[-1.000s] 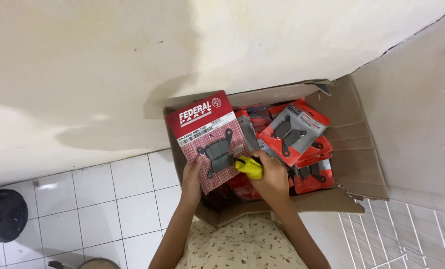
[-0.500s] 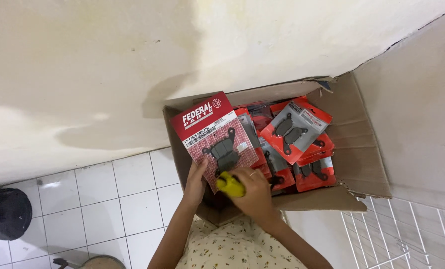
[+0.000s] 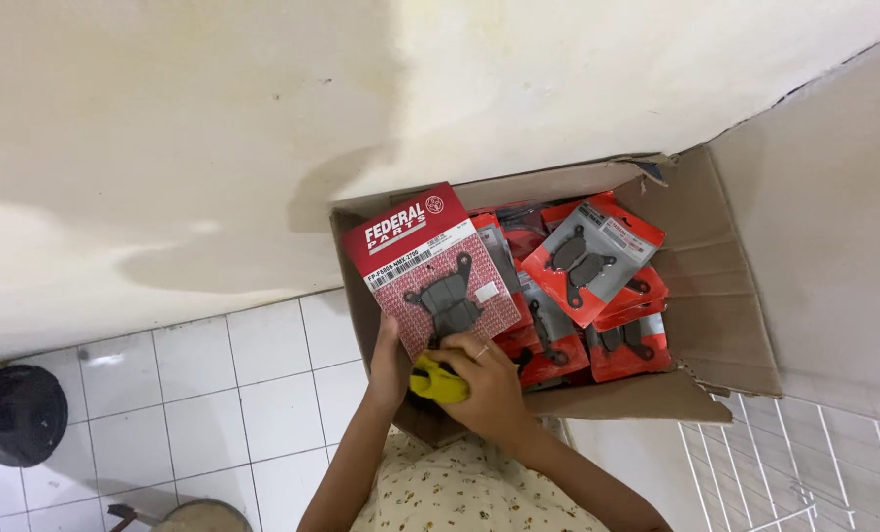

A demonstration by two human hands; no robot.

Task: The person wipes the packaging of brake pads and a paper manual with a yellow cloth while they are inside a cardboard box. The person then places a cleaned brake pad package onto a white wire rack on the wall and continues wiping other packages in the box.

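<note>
My left hand (image 3: 389,366) grips the lower edge of a red blister pack (image 3: 430,266) holding two grey brake pads, raised over the left side of an open cardboard box (image 3: 716,305). My right hand (image 3: 486,379) holds a yellow object (image 3: 437,382), perhaps a marker or cloth, pressed to the pack's lower edge. Several more red packs (image 3: 592,261) of the same kind lie piled inside the box. My arms come up from the bottom over a floral garment (image 3: 459,493).
The box stands against a stained cream wall (image 3: 213,148) on white floor tiles (image 3: 213,394). A black round object (image 3: 16,414) sits at the left edge. A white wire rack (image 3: 804,463) lies bottom right. A grey panel (image 3: 834,217) rises at right.
My right hand with the yellow object has moved left from the box's middle to the held pack's lower edge. The pack has shifted only slightly.
</note>
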